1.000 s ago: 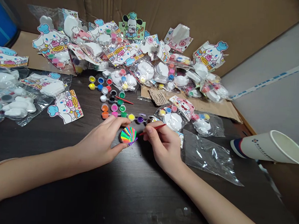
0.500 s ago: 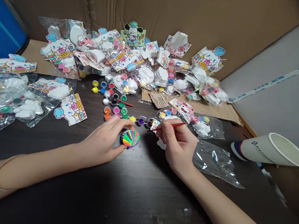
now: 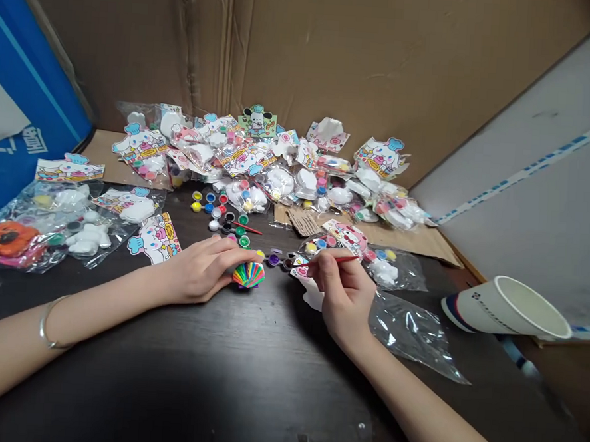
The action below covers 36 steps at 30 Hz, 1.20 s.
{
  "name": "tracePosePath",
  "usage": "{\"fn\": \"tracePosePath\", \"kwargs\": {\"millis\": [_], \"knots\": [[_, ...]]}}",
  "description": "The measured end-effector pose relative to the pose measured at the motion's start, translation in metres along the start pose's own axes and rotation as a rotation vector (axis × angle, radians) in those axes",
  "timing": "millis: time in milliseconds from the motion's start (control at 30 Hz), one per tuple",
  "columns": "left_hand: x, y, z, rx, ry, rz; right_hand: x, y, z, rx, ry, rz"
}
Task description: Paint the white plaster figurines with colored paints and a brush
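A small shell figure (image 3: 248, 275), striped in bright colours with a purple base, is gripped by my left hand (image 3: 209, 268) just above the dark table. In my right hand (image 3: 345, 294) a thin red brush (image 3: 343, 258) is pinched, its tip at the dark brown paint pot (image 3: 289, 263). Beside that pot stands an open purple paint pot (image 3: 273, 259). Yellow, blue, red, white, black and green pots sit farther back, with another red brush (image 3: 247, 228) lying across them. My left fingers partly cover some pots.
Bagged white figures (image 3: 280, 182) with cartoon cards are heaped along the back, and more bags (image 3: 89, 236) lie at the left. A clear plastic bag (image 3: 413, 331) and a paper cup (image 3: 507, 306) are at the right. Cardboard (image 3: 335, 50) stands behind.
The view has tilted upward, showing more cardboard. My left hand has tipped the shell, so its striped face looks foreshortened. The brush tip has come to the brown pot.
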State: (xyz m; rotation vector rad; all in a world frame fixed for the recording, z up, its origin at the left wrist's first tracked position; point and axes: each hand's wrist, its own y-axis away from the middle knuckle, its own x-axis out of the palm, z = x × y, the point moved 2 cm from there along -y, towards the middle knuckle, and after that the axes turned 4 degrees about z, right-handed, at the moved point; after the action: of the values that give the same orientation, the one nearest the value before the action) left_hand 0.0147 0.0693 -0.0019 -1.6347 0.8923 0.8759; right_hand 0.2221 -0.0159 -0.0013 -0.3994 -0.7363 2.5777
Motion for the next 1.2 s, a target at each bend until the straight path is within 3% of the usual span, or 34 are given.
{"fn": "tracePosePath", "kwargs": {"millis": [233, 433, 767, 967, 1200], "knots": [[-0.006, -0.002, -0.007, 0.115, -0.073, -0.039, -0.002, -0.002, -0.003, -0.009, -0.029, -0.05], [-0.007, 0.001, -0.008, 0.096, -0.046, -0.088, 0.002, -0.006, -0.01, -0.022, -0.037, -0.1], [0.002, 0.004, -0.004, 0.162, -0.004, -0.152, 0.004, -0.001, -0.014, -0.063, -0.035, -0.068], [-0.002, 0.0, -0.013, 0.116, 0.017, -0.156, 0.002, -0.001, -0.005, -0.116, -0.045, -0.035], [-0.003, -0.004, -0.023, -0.051, 0.141, -0.17, 0.003, 0.0, -0.001, -0.102, -0.03, 0.014]]}}
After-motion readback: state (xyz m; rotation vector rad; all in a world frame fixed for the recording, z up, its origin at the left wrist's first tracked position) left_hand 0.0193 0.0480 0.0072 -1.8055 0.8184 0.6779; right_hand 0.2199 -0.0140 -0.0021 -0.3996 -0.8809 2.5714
